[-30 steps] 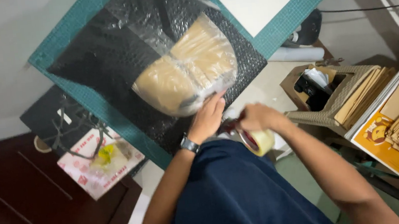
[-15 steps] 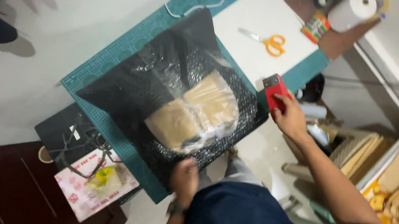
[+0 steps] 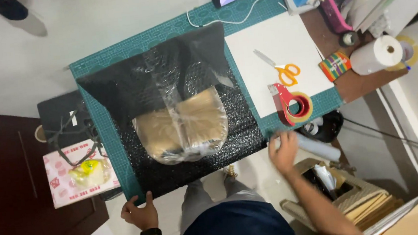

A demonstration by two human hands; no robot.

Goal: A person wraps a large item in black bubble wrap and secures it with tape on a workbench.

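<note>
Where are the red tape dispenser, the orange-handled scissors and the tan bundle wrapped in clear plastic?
red tape dispenser point(image 3: 289, 102), head view, on its red body beside the tape roll.
orange-handled scissors point(image 3: 286, 73), head view, on the orange handle loops.
tan bundle point(image 3: 182, 128), head view, on the middle of its plastic-covered top.
</note>
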